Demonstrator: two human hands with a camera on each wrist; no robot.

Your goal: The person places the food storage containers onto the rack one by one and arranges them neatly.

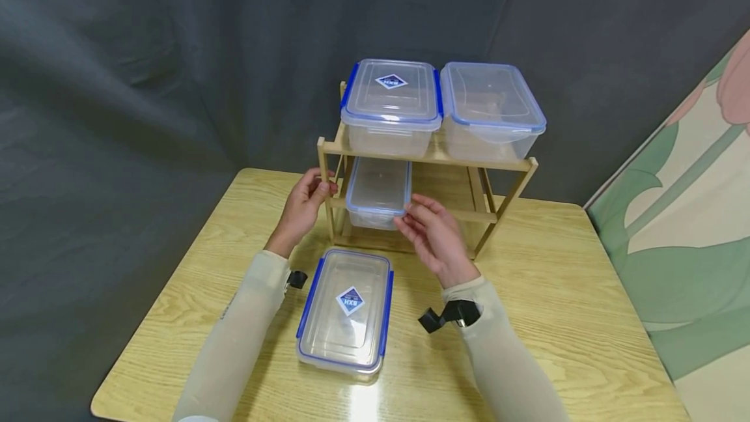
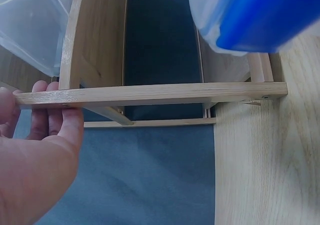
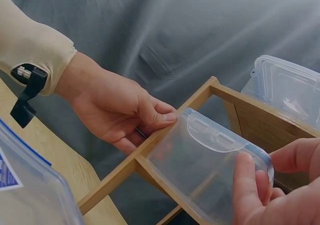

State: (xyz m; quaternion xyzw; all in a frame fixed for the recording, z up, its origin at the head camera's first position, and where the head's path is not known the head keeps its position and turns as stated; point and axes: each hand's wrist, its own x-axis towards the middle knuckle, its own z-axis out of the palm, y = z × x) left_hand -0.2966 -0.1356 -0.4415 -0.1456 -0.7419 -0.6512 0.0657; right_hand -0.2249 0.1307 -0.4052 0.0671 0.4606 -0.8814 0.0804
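Note:
A small clear food container (image 1: 379, 186) with a light-blue-edged lid sits on the middle shelf of the wooden rack (image 1: 433, 158), its front end jutting past the shelf's edge. My right hand (image 1: 436, 236) pinches its front right corner, thumb and fingers at the lid's rim in the right wrist view. My left hand (image 1: 301, 208) grips the rack's front left post (image 2: 150, 94), fingers curled behind the wood. In front of the rack, a flat container (image 1: 346, 311) with blue side clips and a diamond label lies on the table between my forearms.
Two larger lidded containers stand side by side on the top shelf: one with dark blue clips (image 1: 394, 106), the other with a light blue rim (image 1: 493, 109). Wood-grain table (image 1: 562, 292) extends to both sides. A dark curtain (image 1: 205, 70) hangs behind, a flower-patterned panel (image 1: 674, 233) at right.

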